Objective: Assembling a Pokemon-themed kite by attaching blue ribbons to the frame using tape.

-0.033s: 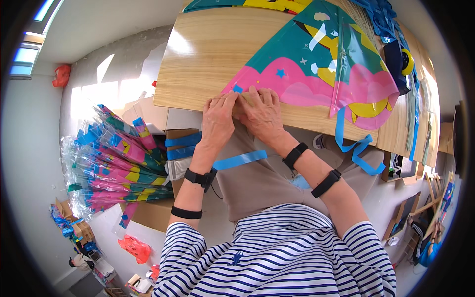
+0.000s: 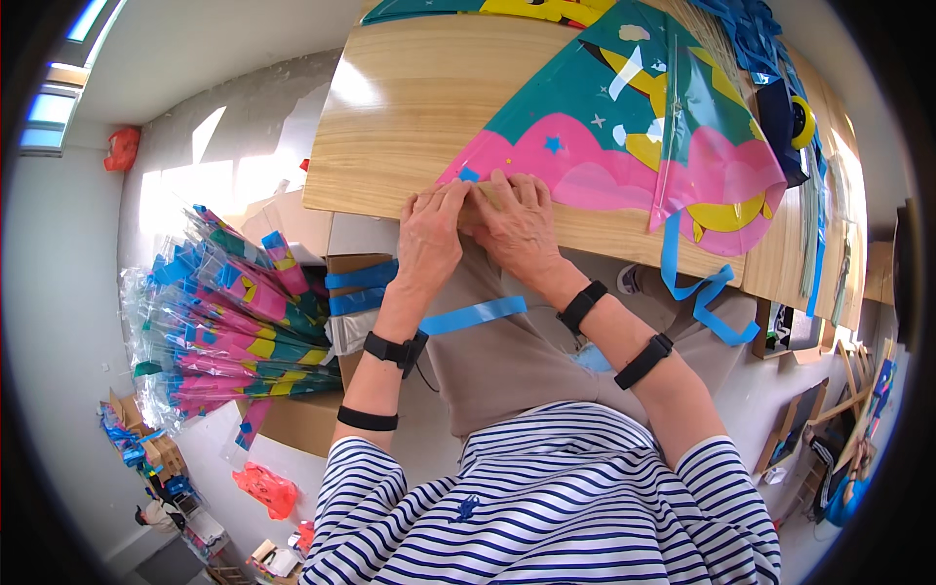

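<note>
Presumably light, limp and slick, the film kite [image 2: 595, 156] lies on the wooden table [image 2: 419, 88]; I log left hand [image 2: 429, 234] and right hand [image 2: 517, 226] pinching its left corner, and judge edges the safest hold.

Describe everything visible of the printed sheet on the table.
The printed sheet looks like glossy plastic: teal, pink cloud shapes, a blue star, a yellow figure. It lies on the wooden table, a straight fold or seam down its right part. Its near-left corner reaches the left hand and right hand, exact grip hidden. A blue strip hangs by its near edge.
</note>
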The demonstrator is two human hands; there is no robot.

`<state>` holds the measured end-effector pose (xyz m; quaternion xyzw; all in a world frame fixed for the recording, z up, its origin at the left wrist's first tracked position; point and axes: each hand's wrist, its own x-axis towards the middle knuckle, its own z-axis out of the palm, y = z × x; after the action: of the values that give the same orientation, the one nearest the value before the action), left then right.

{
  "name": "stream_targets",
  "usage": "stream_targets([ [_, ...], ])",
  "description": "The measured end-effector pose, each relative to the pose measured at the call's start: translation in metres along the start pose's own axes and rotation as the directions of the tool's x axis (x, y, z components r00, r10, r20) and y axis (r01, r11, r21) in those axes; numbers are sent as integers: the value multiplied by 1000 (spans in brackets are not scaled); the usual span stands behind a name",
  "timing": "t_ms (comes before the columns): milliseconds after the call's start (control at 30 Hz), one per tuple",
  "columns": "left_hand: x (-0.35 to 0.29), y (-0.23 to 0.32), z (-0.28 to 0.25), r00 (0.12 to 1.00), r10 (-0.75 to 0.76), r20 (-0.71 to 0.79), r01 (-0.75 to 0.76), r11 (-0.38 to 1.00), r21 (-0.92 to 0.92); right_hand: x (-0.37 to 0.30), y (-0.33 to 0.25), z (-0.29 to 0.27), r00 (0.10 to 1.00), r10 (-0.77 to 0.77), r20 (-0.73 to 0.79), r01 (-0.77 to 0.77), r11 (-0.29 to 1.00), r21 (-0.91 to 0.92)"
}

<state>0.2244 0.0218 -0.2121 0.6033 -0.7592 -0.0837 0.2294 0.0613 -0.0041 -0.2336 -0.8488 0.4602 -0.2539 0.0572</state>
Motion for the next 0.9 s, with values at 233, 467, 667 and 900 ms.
stream_targets([
  [233, -3, -3, 7, 1000, 9, -10, -9, 998, 55, 8, 4, -6, 999, 23, 37, -23, 1000, -6],
  [467, -8, 1, 8, 1000, 12, 27, -15, 995, 96, 7, 6, -6, 999, -8, 44, 9, 1000, -28],
  [667, -9, 2, 10, 999, 40, 20, -42, 991, 124, 6, 7, -2, 1000, -13, 23, 14, 999, -35],
  [900, -9, 3, 8, 998, 33, 48, -40, 987, 156, 4, 6, -1, 1000, 2, -20, -3, 999, -37],
])
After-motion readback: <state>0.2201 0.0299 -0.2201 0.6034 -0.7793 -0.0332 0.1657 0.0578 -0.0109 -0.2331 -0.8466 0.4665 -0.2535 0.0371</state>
